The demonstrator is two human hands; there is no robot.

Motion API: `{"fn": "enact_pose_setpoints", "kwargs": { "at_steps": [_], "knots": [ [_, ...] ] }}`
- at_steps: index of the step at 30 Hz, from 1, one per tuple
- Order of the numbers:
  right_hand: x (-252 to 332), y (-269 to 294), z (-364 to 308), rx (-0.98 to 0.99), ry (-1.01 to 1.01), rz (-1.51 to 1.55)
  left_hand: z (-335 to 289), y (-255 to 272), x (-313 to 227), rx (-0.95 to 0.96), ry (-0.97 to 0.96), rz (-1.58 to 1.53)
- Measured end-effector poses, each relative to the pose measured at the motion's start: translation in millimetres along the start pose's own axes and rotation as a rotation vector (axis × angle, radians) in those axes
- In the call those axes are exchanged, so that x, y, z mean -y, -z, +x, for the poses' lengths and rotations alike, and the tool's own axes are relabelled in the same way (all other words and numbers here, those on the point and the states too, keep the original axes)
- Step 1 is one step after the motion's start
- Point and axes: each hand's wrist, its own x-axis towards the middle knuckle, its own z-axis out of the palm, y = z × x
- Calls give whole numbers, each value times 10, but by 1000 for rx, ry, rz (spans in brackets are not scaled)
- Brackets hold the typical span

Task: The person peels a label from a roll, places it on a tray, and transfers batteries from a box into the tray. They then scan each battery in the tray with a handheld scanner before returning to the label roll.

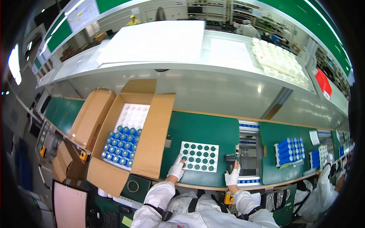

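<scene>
My left hand (176, 170), in a white glove with bare fingertips, grips the lower left corner of a white cell holder tray (195, 147). The tray is a flat plate with rows of round holes, and the green bench top shows through them. My right hand (232, 176), gloved the same way, is closed around the handle of a dark handheld scanner (230, 157) just right of the tray. Part of that handle is hidden by the fingers. To the left, an open cardboard box (164, 125) holds many blue cylindrical cells (121, 146) standing upright.
A conveyor track (249, 152) runs beyond my right hand. Farther right, blue cells (289, 151) stand in a holder on another green bench section, near a co-worker's sleeve (323, 180). Overhead, a shelf (228, 70) carries white foam trays (279, 60) and a red bin (323, 83).
</scene>
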Motion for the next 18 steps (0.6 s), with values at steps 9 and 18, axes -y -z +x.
{"fn": "enact_pose_setpoints", "kwargs": {
  "at_steps": [9, 18],
  "knots": [
    [-807, -347, 422, 35, 52, 530, -1696, 182, 58, -382, 75, -176],
    [1478, -247, -517, 345, 1048, -154, -4715, -316, 720, -1241, 1222, -24]
  ]
}}
